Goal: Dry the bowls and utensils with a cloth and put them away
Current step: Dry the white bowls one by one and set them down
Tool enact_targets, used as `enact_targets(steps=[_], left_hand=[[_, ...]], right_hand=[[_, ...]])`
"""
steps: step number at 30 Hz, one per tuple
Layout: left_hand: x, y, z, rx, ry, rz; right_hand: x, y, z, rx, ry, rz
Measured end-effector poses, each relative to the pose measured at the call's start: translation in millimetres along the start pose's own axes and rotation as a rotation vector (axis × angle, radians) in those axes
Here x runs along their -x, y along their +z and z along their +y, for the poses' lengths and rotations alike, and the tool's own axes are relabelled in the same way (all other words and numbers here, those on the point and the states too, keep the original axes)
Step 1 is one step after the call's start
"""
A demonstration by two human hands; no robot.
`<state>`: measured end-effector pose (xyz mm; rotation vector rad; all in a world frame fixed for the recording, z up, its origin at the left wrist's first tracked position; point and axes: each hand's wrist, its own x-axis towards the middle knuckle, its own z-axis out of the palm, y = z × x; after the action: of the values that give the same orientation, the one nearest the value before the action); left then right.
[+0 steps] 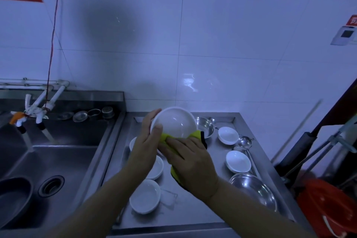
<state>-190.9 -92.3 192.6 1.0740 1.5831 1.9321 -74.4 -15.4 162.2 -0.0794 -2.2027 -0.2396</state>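
Note:
My left hand [147, 137] grips a white bowl [176, 122] by its left rim, tilted with the inside facing me, above the steel counter [195, 206]. My right hand [191, 158] holds a yellow cloth [195, 135] pressed against the bowl's lower edge; the cloth's tail hangs under my palm. Several white bowls lie on the counter: one in front [144, 196], one partly under my left wrist [157, 167], two to the right [228, 135] [238, 161]. A steel bowl [253, 189] sits at front right, another [204, 125] at the back. A steel ladle [244, 142] lies between the right bowls.
A steel sink [63, 160] lies to the left with a drain [51, 185], a dark pan [13, 197] and taps [36, 116]. Strainers [85, 115] sit on its back ledge. An orange bucket [326, 206] and poles stand at the right. White tiled wall behind.

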Motion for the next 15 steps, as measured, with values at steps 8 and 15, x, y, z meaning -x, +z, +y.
enact_targets(steps=[8, 15], left_hand=[[-6, -18, 19, -0.175, 0.033, -0.193], [-8, -13, 20, -0.119, 0.031, -0.202]], right_hand=[[-6, -28, 43, 0.247, -0.281, -0.24], [-23, -27, 4, 0.199, -0.035, -0.415]])
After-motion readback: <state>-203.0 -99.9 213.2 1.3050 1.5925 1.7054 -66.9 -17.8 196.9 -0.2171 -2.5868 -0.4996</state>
